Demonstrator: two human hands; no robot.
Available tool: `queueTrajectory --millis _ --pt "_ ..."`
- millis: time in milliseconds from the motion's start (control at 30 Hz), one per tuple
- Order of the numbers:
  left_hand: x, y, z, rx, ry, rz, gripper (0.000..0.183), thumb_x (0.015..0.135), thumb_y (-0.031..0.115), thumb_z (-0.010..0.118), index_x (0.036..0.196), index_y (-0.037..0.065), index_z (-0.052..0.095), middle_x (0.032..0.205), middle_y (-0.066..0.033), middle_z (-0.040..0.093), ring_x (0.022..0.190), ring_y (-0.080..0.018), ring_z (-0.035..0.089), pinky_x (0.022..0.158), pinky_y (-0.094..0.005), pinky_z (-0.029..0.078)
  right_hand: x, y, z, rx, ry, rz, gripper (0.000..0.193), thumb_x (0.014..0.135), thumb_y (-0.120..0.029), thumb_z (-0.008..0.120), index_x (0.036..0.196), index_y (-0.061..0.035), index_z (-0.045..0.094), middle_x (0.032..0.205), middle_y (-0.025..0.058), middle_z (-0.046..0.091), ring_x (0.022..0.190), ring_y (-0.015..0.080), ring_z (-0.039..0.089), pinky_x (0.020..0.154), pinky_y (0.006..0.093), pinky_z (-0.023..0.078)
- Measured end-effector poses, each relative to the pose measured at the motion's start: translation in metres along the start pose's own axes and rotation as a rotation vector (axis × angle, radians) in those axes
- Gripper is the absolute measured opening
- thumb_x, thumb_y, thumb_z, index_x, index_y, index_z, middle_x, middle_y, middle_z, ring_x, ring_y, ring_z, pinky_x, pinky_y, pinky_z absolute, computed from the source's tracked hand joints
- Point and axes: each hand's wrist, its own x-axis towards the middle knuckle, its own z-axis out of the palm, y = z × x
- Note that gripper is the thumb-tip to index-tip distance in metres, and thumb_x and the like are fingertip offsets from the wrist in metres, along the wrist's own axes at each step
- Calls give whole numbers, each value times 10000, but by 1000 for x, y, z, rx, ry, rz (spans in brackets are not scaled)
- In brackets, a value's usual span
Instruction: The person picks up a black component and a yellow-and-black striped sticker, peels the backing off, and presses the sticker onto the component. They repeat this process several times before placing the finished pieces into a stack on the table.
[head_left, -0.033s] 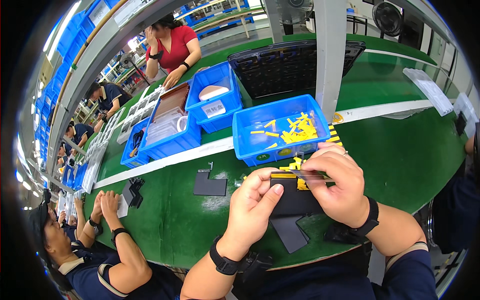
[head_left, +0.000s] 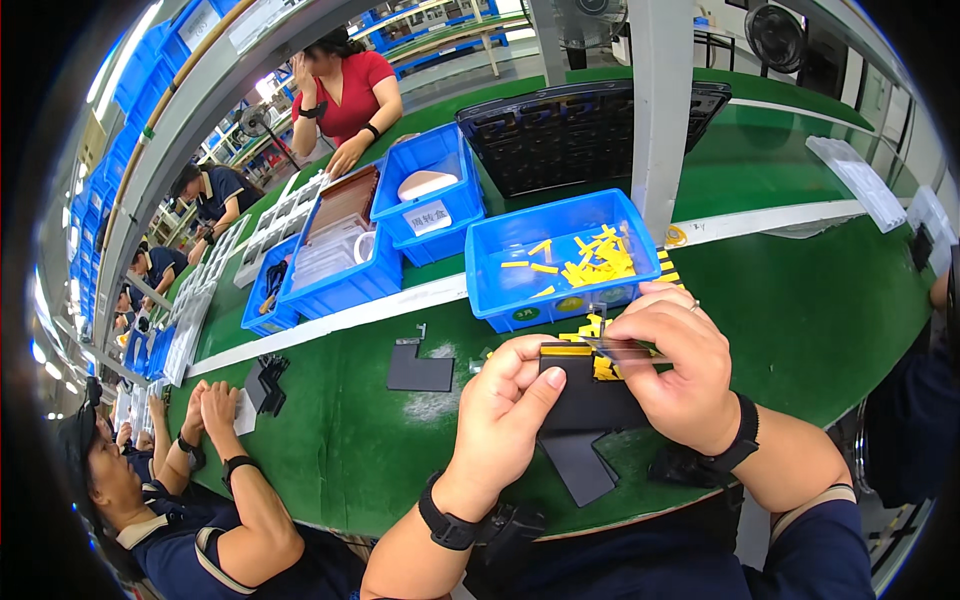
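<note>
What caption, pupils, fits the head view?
Left hand holding a black part before a blue bin of yellow strips.

Green bench [head_left: 345, 460] carries blue bin [head_left: 498, 308]; loose yellow strips [head_left: 590, 327] just before it; flat black notched plate [head_left: 420, 373] farther left.

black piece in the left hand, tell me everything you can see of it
The black piece looks flat and matte, perhaps plastic, with a yellow strip along its upper edge. The left hand grips its left side above the green table. The right hand partly hides its right side; whether they touch is unclear.
</note>
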Motion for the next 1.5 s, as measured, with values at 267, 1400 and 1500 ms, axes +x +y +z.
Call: queueTrajectory --millis 267,1400,1500 --pt "0 0 -2 -79 -30 -44 276 980 40 536 1244 -32 505 1124 -83 660 1019 -78 580 874 -224 454 -3 0 4 138 -69 159 140 728 35 693 840 -23 633 784 102 658 725 273 620 713 362 471" --pt "-1 -8 1 218 190 54 136 947 43 578 1066 -13 614 818 -24 698 715 -17 561 631 -199 456 -4 7 1 133 -97 331 172 801 -42 720 973 -30 726 820 98 698 702 166 660 643 275 509" --pt "0 -9 0 186 191 39 140 952 36 568 1077 -16 607 833 -25 696 730 -18 565 639 -195 456 -5 5 0 220 -116 430 160 825 -51 706 980 -24 733 803 93 699 709 146 657 646 267 506"
